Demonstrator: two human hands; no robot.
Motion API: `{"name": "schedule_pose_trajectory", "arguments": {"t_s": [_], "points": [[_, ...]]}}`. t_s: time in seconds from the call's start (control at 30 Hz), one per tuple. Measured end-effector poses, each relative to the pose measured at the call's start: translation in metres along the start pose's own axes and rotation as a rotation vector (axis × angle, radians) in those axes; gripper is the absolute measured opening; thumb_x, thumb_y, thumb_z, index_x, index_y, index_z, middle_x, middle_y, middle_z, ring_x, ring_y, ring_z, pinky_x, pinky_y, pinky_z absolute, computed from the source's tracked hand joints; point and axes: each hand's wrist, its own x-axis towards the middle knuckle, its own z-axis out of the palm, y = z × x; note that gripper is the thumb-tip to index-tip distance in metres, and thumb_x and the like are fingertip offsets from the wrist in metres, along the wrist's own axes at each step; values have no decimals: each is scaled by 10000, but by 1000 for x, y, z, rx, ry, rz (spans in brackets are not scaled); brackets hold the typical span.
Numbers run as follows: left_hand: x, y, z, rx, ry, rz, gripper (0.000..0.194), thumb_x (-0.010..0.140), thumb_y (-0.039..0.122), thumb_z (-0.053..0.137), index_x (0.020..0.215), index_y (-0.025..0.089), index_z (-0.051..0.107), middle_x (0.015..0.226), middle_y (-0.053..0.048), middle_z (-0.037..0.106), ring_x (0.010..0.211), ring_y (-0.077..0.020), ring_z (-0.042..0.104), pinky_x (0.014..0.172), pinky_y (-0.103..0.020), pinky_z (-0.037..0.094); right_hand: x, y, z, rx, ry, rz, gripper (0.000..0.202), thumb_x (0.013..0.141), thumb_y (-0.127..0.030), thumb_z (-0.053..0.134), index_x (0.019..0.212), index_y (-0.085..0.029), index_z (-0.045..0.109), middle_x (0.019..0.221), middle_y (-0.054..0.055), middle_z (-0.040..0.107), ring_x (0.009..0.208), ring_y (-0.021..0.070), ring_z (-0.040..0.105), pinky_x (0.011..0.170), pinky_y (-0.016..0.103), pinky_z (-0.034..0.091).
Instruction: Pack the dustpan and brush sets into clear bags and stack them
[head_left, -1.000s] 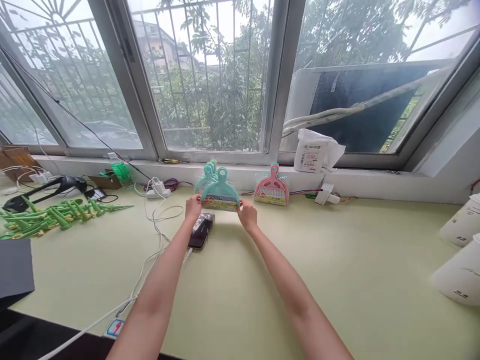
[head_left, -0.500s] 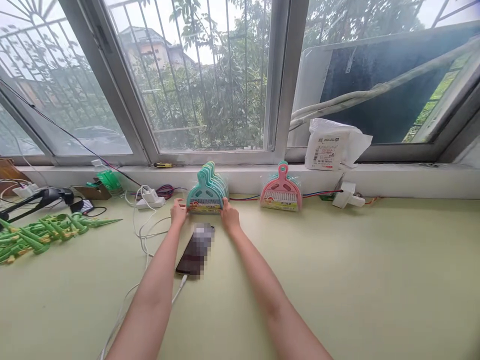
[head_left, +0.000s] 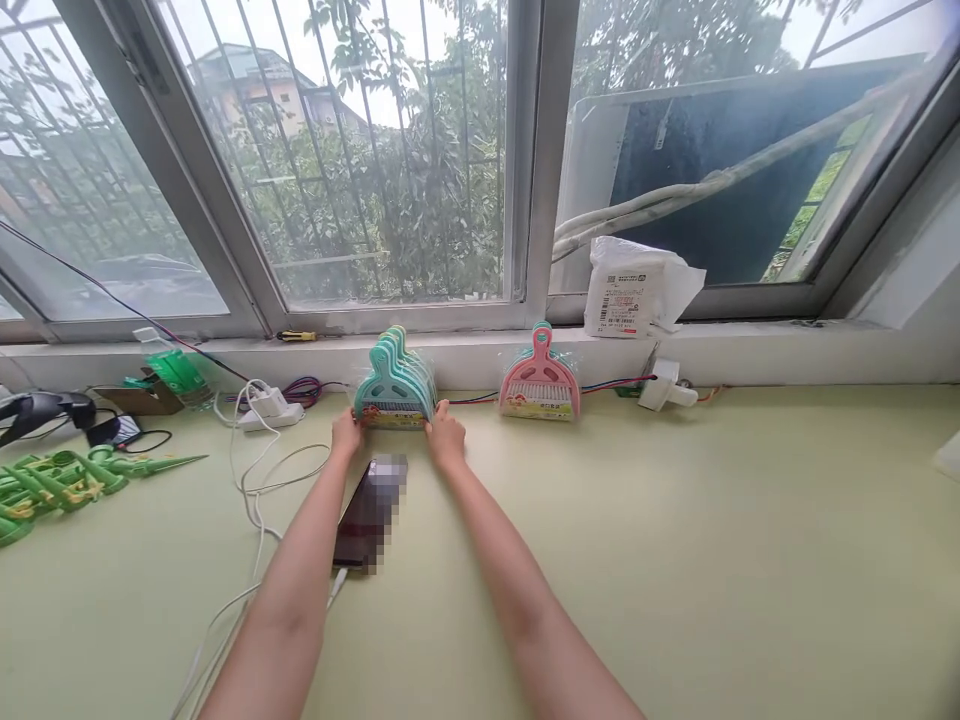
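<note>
A stack of teal dustpan and brush sets (head_left: 393, 388) in clear wrapping stands upright against the wall below the window sill. My left hand (head_left: 346, 434) is closed on the stack's lower left edge, its fingertips partly hidden. At the lower right edge, my right hand (head_left: 447, 436) grips the same stack. To the right stands a pink dustpan and brush set (head_left: 540, 388), with teal showing behind its top; neither hand touches it. A dark phone (head_left: 366, 515) with a white cable plugged in lies between my forearms.
White cables (head_left: 255, 490) trail across the table (head_left: 712, 560) by my left arm. Further left lie a power strip (head_left: 270, 410), green plastic spikes (head_left: 67, 480) and a green-labelled bottle (head_left: 176, 370). A white package (head_left: 637, 290) and a screwdriver (head_left: 298, 336) rest on the sill.
The camera view has turned slightly right, so everything sits further left. My left hand's fingers have closed in against the stack. Both hands remain at its lower sides.
</note>
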Motion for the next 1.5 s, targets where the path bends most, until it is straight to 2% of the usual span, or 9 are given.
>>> {"name": "schedule_pose_trajectory", "arguments": {"t_s": [0.3, 0.47, 0.57, 0.73, 0.87, 1.0, 1.2, 1.3, 1.5], "points": [[-9, 2, -18, -75, -30, -12, 642, 793, 302, 648, 1331, 99, 364, 1264, -214, 566, 1078, -263, 615, 915, -342, 448, -8, 5, -7, 132, 27, -2, 420, 905, -487, 492, 1199, -212, 373, 883, 73, 698, 834, 240, 672, 662, 277, 411], [-7, 16, -32, -143, 144, -14, 510, 858, 243, 543, 1320, 152, 347, 1338, -200, 469, 1241, -276, 487, 1020, -434, 377, -16, 21, -21, 261, 469, -183, 241, 982, -326, 297, 1148, -215, 432, 988, 72, 635, 842, 186, 631, 679, 265, 407], [-12, 36, -38, -201, 377, 1, 449, 859, 183, 500, 1287, 162, 364, 1354, -192, 414, 1288, -283, 415, 1054, -465, 332, -17, 61, -47, 220, 819, -148, 232, 960, -263, 311, 1098, -190, 483, 1112, 134, 591, 1092, 249, 548, 867, 373, 375], [-37, 96, -31, -316, 662, 100, 379, 825, 77, 429, 1194, 160, 428, 1266, -166, 446, 1245, -267, 418, 1061, -445, 318, -20, 164, -116, 118, 1071, 398, 345, 932, -358, 361, 1192, -152, 454, 1286, 235, 472, 1238, 354, 395, 919, 498, 289], [-76, 154, 2, -511, 545, 217, 334, 797, 45, 421, 1086, 194, 497, 1178, -120, 497, 1142, -231, 487, 1031, -397, 349, -26, 226, -154, -16, 750, 289, 334, 906, -430, 444, 1093, -170, 540, 1135, 183, 602, 1118, 326, 477, 910, 462, 277], [-137, 190, 51, -703, 298, 92, 277, 775, 33, 407, 931, 192, 571, 1057, -102, 547, 1010, -212, 549, 919, -351, 427, -32, 242, -160, -53, 452, 165, 302, 910, -458, 440, 919, -199, 595, 980, 106, 674, 995, 272, 540, 832, 380, 312], [-212, 183, 96, -811, -100, -101, 271, 756, 43, 398, 797, 183, 626, 996, -79, 629, 894, -178, 608, 805, -315, 470, -33, 235, -151, -122, 377, 175, 347, 875, -408, 503, 1147, -192, 518, 1145, 135, 633, 1077, 277, 534, 830, 361, 326], [-218, 176, 99, -809, -164, -151, 254, 763, 66, 399, 801, 180, 623, 899, -71, 654, 850, -178, 622, 735, -297, 477, -28, 237, -155, -106, 405, 195, 393, 857, -387, 516, 1194, -188, 480, 1254, 151, 576, 1148, 282, 502, 853, 367, 331], [-213, 178, 105, -723, -294, -9, 245, 756, 70, 415, 784, 183, 630, 906, -61, 666, 786, -164, 625, 714, -291, 474, -7, 241, -169, -11, 267, 283, 249, 829, -375, 531, 1001, -204, 592, 1018, 98, 685, 993, 275, 575, 899, 422, 332]]}}
